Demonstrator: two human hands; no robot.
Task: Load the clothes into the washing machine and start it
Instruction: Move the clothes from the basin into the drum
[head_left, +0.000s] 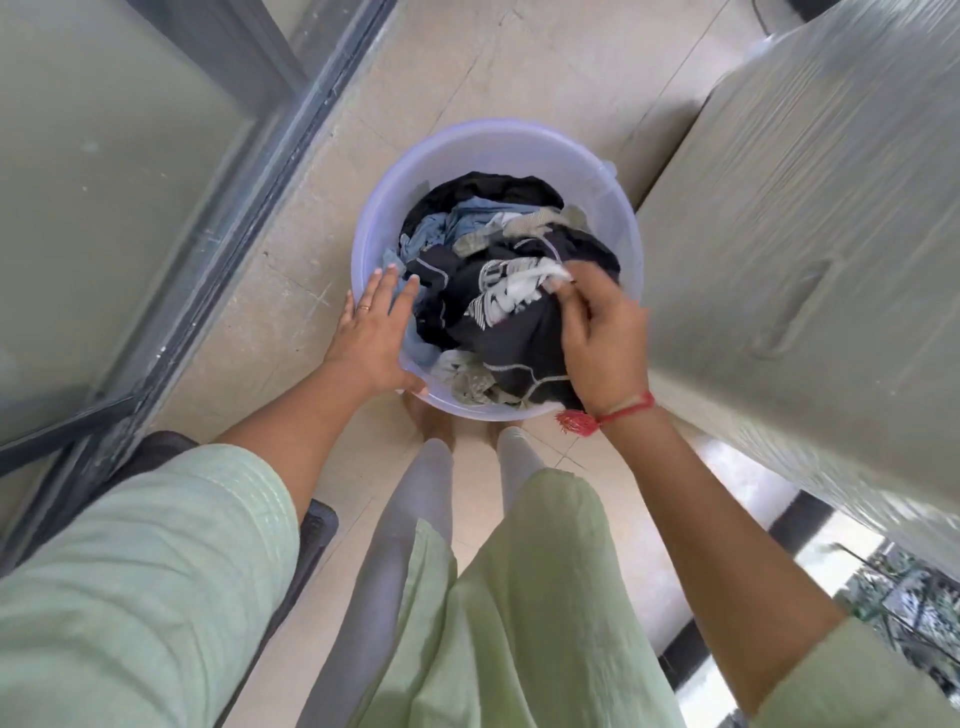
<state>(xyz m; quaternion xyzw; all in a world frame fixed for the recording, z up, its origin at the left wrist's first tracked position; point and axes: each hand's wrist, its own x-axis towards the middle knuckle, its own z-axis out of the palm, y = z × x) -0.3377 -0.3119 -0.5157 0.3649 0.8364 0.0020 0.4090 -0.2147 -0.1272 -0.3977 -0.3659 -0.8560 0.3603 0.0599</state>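
Observation:
A pale lilac plastic tub (524, 143) stands on the floor in front of my feet, filled with a heap of clothes (493, 270) in black, light blue, white and grey-green. My left hand (376, 332) lies flat with straight fingers over the tub's near-left rim, fingertips touching the light blue cloth. My right hand (602, 343) reaches into the tub's near-right side, and its curled fingers grip a black garment with white print. The washing machine (810, 249), wrapped in a shiny plastic cover, stands just right of the tub; its lid and controls are not visible.
A grey-framed frosted glass door (156, 171) runs along the left. Beige floor tiles (467, 62) stretch beyond the tub. A dark mat (317, 525) lies at my left. My legs and feet stand right behind the tub. A railing with greenery (893, 587) shows at lower right.

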